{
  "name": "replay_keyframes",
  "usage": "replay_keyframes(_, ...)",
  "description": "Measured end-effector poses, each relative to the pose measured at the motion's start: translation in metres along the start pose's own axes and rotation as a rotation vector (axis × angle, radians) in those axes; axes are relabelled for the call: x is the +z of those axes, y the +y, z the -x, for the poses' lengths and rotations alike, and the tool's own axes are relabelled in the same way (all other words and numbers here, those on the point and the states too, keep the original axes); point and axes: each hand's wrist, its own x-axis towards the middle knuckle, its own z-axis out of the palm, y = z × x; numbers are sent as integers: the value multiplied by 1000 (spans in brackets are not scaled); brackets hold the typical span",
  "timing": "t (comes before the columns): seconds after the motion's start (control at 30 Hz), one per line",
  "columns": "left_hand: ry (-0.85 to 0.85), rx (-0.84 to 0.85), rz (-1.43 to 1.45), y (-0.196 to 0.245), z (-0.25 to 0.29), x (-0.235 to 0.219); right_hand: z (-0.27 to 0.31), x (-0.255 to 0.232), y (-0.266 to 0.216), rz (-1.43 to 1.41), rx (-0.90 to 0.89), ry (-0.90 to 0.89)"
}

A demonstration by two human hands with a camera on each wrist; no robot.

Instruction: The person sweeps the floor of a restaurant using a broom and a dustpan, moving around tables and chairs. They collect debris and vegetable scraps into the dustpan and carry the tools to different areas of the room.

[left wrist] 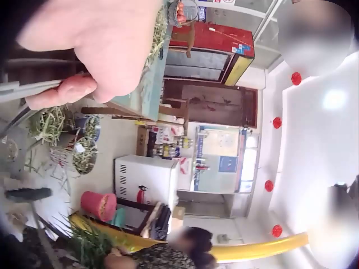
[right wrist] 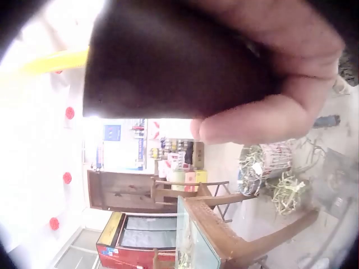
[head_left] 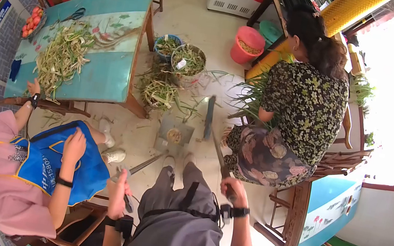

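My right hand (head_left: 236, 192) grips the upper end of a broom's handle (head_left: 222, 161). The broom's flat grey-blue head (head_left: 209, 117) stands at the floor, right of the dustpan. In the right wrist view the fingers (right wrist: 263, 120) curl round the dark handle (right wrist: 168, 67), which fills much of the view. My left hand (head_left: 116, 196) holds the long handle of a grey metal dustpan (head_left: 186, 132). That pan lies on the floor before my shoes, with a small heap of debris (head_left: 173, 135) in it. In the left wrist view, the thumb and fingers close around the grey handle (left wrist: 33, 89).
Scraps of greens (head_left: 160, 94) lie by two filled buckets (head_left: 189, 61). A seated person (head_left: 305, 105) handles long green stalks on the right. Another person in a blue apron (head_left: 66, 163) sits left, by a table (head_left: 105, 72) with trimmed leaves. A pink bucket (head_left: 243, 52) stands behind.
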Motion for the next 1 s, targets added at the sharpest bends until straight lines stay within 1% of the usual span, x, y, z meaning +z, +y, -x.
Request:
replay_keyframes(0.03,16,12,-30,-12,-7,3,-22,7,-12,340,-254,-20)
replay_keyframes(0.07,38,45,-95,-5,4,19,-51,12,-26,397,-232,4)
replay_keyframes(0.1,43,86,-144,-13,1,21,-85,12,-26,220,-151,52)
replay_keyframes(0.13,50,128,-192,-21,-3,23,-107,24,-55,300,-11,71)
replay_keyframes(0.17,63,146,-247,-26,0,25,-132,32,-65,223,-121,86)
replay_keyframes(0.23,91,181,-346,-38,5,24,-230,12,-55,296,-51,198)
replay_keyframes(0.3,124,214,-434,-51,9,20,-292,16,-71,331,-151,307)
replay_keyframes(0.33,164,210,-442,-58,13,20,-327,13,-77,322,-154,297)
replay_keyframes(0.4,240,183,-437,-76,18,14,-385,2,-68,785,-26,382)
replay_keyframes(0.43,276,162,-423,-87,18,8,-405,0,-67,909,5,422)
replay_keyframes(0.5,246,236,-520,-105,19,-13,-451,-17,-34,1027,-11,464)
replay_keyframes(0.53,282,180,-470,-100,27,-7,-459,-20,-17,1042,2,445)
replay_keyframes(0.57,321,113,-419,-93,39,1,-454,-24,1,1076,-17,420)
replay_keyframes(0.6,294,106,-445,-89,46,2,-442,-31,21,1105,-34,399)
replay_keyframes(0.63,298,96,-438,-91,49,2,-418,-29,22,1126,-18,348)
replay_keyframes(0.67,305,87,-438,-94,54,-1,-383,-25,25,1144,-1,298)
replay_keyframes(0.7,306,86,-436,-95,56,-1,-362,-32,45,1197,-24,271)
replay_keyframes(0.73,431,24,-351,-99,60,5,-339,-40,63,1252,-49,246)
replay_keyframes(0.77,425,17,-349,-108,63,-3,-310,-44,75,1162,-1,210)
replay_keyframes(0.8,401,65,-401,-124,62,-18,-260,-26,48,967,162,171)
replay_keyframes(0.83,376,117,-446,-141,60,-29,-252,-55,98,1121,53,148)
replay_keyframes(0.87,395,135,-483,-154,60,-35,-221,-59,107,1177,23,126)
replay_keyframes(0.9,387,137,-479,-159,61,-35,-189,-55,100,1131,93,74)
replay_keyframes(0.93,354,116,-448,-161,62,-34,-170,-67,124,1232,-29,52)
replay_keyframes(0.97,326,97,-420,-164,66,-36,-147,-64,118,1203,80,4)
replay_keyframes(1.0,345,59,-454,-171,66,-40,-124,-63,110,1170,90,-33)
